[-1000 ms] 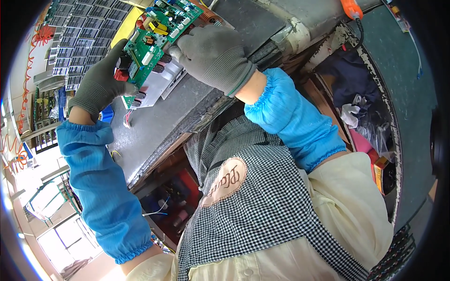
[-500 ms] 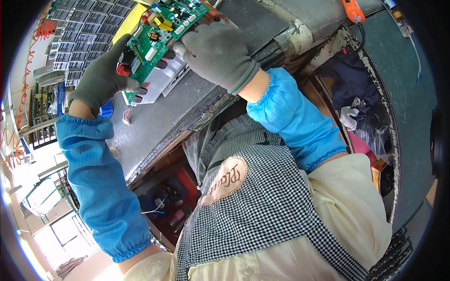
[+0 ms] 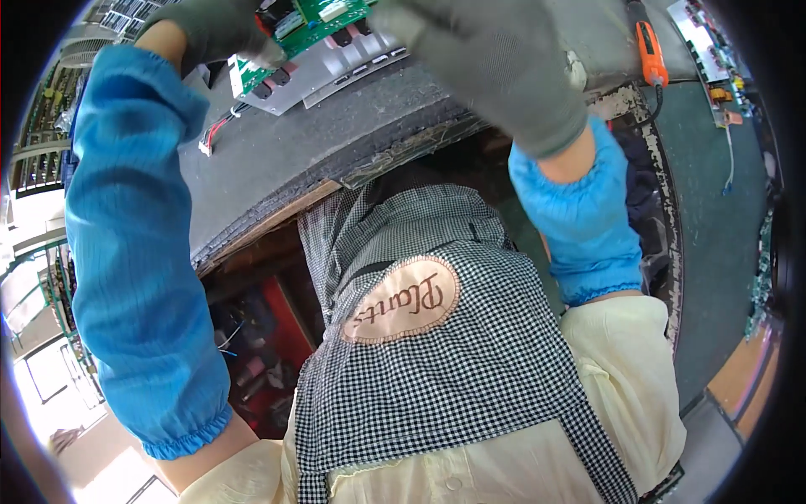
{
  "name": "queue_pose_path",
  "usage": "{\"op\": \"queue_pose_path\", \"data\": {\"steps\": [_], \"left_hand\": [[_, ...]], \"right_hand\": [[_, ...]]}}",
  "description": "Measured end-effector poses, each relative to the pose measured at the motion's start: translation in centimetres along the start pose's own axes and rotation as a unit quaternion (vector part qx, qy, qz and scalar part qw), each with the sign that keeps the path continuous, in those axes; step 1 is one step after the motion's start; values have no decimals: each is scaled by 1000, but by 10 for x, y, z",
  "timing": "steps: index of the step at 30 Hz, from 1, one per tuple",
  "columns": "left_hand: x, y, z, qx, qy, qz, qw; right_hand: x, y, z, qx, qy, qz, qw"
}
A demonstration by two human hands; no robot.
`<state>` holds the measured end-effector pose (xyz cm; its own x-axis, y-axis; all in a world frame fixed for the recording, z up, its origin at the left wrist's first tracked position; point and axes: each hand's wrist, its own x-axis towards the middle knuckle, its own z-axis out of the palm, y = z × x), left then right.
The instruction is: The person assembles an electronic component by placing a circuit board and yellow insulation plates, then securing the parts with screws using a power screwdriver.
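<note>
A green circuit board [image 3: 315, 35] with an aluminium heat sink plate [image 3: 336, 74] along its near side is at the top of the view, over the dark worktop. My left hand [image 3: 225, 30], in a grey glove, grips the board's left end; its thumb lies on the near edge, and the far fingers are cut off by the frame. Motion smears my gloved right hand [image 3: 495, 71], to the right of the board, so its fingers are not clear. A short bundle of wires with a white connector [image 3: 206, 144] hangs near the board's left corner.
An orange tool with a black cord [image 3: 651, 55] lies at the upper right. Beyond it are another circuit board [image 3: 714, 59] and a loose cable on a dark green surface [image 3: 714, 252]. Below the worktop edge [image 3: 336, 181] is an open compartment with mixed items [image 3: 260, 361].
My right hand has moved right, away from the board's near edge. The view has shifted, so the board and my left hand appear higher. More of the heat sink shows.
</note>
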<state>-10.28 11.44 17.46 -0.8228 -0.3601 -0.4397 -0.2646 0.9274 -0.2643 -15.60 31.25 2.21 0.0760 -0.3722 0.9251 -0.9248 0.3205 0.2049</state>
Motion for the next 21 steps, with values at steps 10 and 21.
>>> {"op": "queue_pose_path", "data": {"steps": [10, 21], "left_hand": [[-6, 2, -1, -10, -8, 29, 1000], [-8, 0, -1, 35, 2, 40, 999]], "right_hand": [[-17, -90, 20, 79, -275, 230, 930], [-15, -95, 30, 53, -291, 228, 928]]}}
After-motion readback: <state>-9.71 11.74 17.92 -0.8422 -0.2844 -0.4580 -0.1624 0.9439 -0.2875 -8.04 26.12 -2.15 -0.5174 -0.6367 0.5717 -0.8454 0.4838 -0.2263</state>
